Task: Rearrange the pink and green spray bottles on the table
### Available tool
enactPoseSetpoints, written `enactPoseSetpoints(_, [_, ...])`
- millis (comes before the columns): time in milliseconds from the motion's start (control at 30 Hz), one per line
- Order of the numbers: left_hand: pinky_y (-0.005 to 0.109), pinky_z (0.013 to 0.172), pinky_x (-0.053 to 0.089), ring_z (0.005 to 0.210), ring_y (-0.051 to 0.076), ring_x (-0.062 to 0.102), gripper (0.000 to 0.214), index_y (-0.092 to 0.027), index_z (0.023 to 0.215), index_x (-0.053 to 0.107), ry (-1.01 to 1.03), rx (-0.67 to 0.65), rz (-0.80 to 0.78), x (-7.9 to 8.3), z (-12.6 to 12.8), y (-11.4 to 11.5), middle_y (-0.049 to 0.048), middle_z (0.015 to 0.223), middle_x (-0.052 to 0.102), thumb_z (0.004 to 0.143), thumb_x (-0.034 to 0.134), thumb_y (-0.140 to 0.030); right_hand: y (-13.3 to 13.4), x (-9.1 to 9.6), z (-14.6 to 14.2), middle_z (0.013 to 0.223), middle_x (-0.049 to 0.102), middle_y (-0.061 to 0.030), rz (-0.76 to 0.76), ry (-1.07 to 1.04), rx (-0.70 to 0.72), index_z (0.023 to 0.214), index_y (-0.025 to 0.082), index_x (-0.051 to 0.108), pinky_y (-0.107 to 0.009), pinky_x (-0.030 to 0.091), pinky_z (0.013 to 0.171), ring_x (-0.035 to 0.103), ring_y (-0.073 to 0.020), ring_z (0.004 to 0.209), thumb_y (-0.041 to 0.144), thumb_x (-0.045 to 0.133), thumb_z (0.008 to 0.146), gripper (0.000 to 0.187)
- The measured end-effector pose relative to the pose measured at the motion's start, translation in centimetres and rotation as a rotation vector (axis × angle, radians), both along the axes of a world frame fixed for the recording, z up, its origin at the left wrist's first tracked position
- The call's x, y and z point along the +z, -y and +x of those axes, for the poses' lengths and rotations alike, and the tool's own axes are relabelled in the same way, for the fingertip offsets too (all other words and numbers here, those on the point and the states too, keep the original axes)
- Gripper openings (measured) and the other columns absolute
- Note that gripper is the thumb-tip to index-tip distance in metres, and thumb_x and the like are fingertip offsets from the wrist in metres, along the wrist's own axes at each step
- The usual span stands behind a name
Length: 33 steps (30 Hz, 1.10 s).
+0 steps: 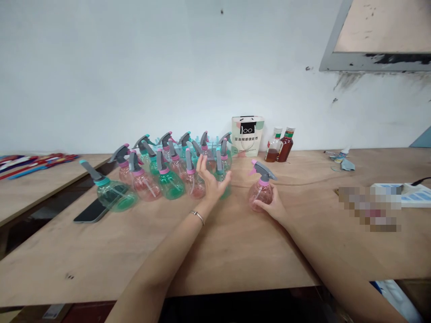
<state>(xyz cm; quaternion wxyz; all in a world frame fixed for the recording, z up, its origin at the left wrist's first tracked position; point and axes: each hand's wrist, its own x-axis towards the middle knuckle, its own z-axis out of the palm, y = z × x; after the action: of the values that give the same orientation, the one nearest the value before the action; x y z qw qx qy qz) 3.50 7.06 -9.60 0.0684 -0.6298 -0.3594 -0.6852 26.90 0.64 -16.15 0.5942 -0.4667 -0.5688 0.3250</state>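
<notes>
My right hand is wrapped round the lower body of a pink spray bottle, which stands upright on the wooden table with its grey and pink trigger head on top. To its left, my left hand is raised with fingers apart and nothing in it. Just behind that hand are a pink spray bottle and a green spray bottle, the latter partly covered by the hand. Several more pink and green spray bottles crowd the left side, among them a green spray bottle with a pink collar.
A black phone lies by the leftmost green bottle. Against the wall stand a paper bag and two bottles of brown liquid. A power strip and a blurred-out patch are on the right. Coloured strips cover a neighbouring table.
</notes>
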Motion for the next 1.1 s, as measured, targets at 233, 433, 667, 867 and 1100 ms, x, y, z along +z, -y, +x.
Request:
enactPoseSetpoints(233, [0.056,0.115,0.037,0.141,0.035,0.042,0.097,-0.022,0.146,0.030,-0.057,-0.643,-0.488,-3.5,2.4,8.6,0.0199,0.151,0.037,0.070,0.082,-0.050,1.2,1.2,-1.2,0.125,0.068,-0.0079,-0.063,-0.266,0.217,0.119,0.030,0.056,-0.050,0.050,0.104,0.065,-0.0302,0.117,0.062,0.081,0.067,0.066])
enactPoseSetpoints(433, [0.052,0.113,0.041,0.127,0.031,0.057,0.091,-0.020,0.132,0.039,0.237,-0.994,-0.941,-3.0,3.3,9.2,0.0170,0.137,0.056,0.061,0.090,-0.045,0.0,4.1,-2.0,0.123,0.071,-0.0077,-0.140,-0.287,0.409,0.120,0.030,0.062,-0.052,0.050,0.105,0.065,-0.0324,0.120,0.060,0.084,0.063,0.069])
enactPoseSetpoints(667, [0.053,0.112,0.042,0.125,0.031,0.059,0.090,-0.022,0.134,0.041,0.272,-0.957,-0.956,-3.3,3.2,9.7,0.0153,0.134,0.059,0.061,0.091,-0.038,-3.5,10.3,-1.8,0.119,0.075,-0.0080,-0.121,-0.279,0.486,0.123,0.030,0.064,-0.053,0.051,0.106,0.063,-0.0330,0.126,0.067,0.073,0.069,0.066])
enactPoseSetpoints(867, [0.055,0.114,0.040,0.129,0.033,0.056,0.096,-0.024,0.141,0.039,0.196,-0.946,-0.928,-4.3,3.0,9.8,0.0154,0.138,0.056,0.062,0.091,-0.040,-3.4,11.6,-3.1,0.106,0.077,-0.0089,-0.062,-0.243,0.460,0.121,0.024,0.065,-0.054,0.056,0.097,0.070,-0.0338,0.115,0.067,0.061,0.074,0.064])
enactPoseSetpoints(1100, [0.058,0.124,0.022,0.150,0.038,0.029,0.116,-0.020,0.154,0.023,0.016,-1.068,-0.847,-5.0,2.5,9.6,0.0216,0.160,0.031,0.063,0.086,-0.057,-3.2,12.3,-3.3,0.099,0.077,-0.0092,-0.048,-0.239,0.434,0.105,0.022,0.067,-0.050,0.057,0.095,0.072,-0.0326,0.108,0.066,0.061,0.072,0.055])
